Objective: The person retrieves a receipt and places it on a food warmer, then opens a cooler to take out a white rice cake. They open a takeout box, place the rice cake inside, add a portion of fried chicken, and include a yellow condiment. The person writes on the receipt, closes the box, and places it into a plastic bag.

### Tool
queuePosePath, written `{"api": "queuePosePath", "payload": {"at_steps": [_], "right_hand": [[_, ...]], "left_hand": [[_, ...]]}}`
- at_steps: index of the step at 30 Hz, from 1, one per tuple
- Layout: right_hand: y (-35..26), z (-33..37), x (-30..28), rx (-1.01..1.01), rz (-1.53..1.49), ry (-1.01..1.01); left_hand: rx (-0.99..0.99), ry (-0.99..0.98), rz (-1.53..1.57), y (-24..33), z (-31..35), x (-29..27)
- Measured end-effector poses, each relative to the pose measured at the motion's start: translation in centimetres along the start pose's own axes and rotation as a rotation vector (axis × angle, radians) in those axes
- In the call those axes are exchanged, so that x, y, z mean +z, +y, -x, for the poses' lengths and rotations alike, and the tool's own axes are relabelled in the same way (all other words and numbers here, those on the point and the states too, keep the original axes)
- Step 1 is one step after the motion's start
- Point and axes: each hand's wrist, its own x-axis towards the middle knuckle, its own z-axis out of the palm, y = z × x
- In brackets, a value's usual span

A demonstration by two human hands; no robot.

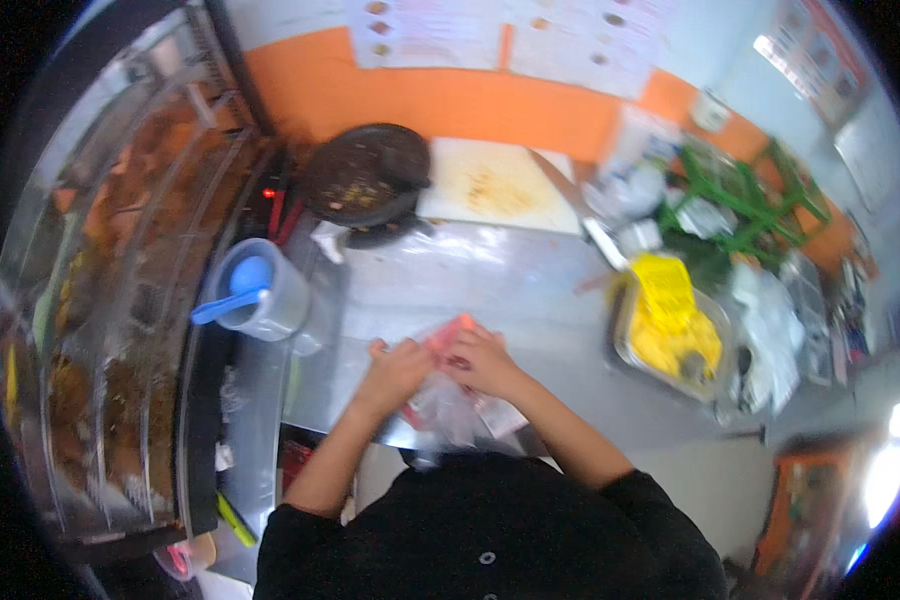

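Observation:
Close in front of my body, at the near edge of the metal counter (555, 340), both hands are together on a thin plastic bag (450, 408). The bag is clear and crumpled below, with a pinkish-red part showing between my hands. My left hand (398, 374) has its fingers bent and pinched on the bag's left side, with the thumb raised. On the other side, my right hand (485, 362) curls its fingers over the pinkish part. What lies inside the bag is blurred. A pale flat piece (500, 416) lies under my right wrist.
At left, a glass display case (135, 300) stands beside a clear jug (288, 300) holding a blue-handled scoop. Behind are a dark stone mortar (345, 175), a stained white cutting board (470, 195) and a knife (560, 182). To the right sit a yellow food tub (660, 350) and green crate (740, 205).

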Motion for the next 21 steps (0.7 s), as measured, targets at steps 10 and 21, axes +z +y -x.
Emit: {"api": "queuePosePath", "payload": {"at_steps": [10, 21], "right_hand": [[0.5, 9.9, 2.2, 0.175, 0.086, 0.413], [2.9, 24.9, 1.6, 0.229, 0.469, 0.212]], "left_hand": [[0.017, 0.031, 0.46, 0.7, -0.7, -2.1], [-0.588, 1.156, 0.768, 4.7, 4.0, 2.3]]}}
